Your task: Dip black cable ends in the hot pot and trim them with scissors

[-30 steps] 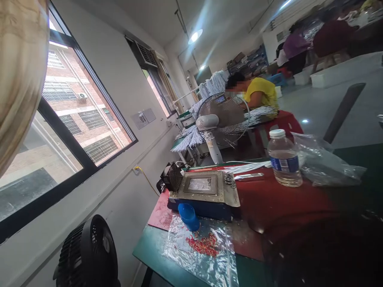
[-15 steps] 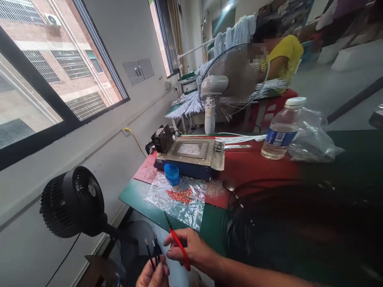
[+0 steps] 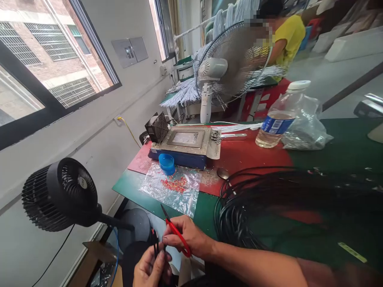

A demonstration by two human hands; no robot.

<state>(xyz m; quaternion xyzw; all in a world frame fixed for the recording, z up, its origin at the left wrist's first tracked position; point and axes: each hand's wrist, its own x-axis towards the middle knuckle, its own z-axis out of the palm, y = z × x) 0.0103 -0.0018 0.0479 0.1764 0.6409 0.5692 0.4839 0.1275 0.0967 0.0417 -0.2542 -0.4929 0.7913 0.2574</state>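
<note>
Pinches black cable ends (image 3: 155,241) between thumb and fingers of the left hand (image 3: 152,266), nearer than the plastic sheet (image 3: 186,204). Holds red-handled scissors (image 3: 178,234) in the closed right hand (image 3: 193,239), blade tips just nearer than the sheet. Has coiled black cable (image 3: 235,219) right of the sheet on the worktop (image 3: 206,208).

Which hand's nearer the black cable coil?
Right. The right hand, holding red-handled scissors, is left of the coil; the left hand, pinching black cable ends, is farther left.
</note>
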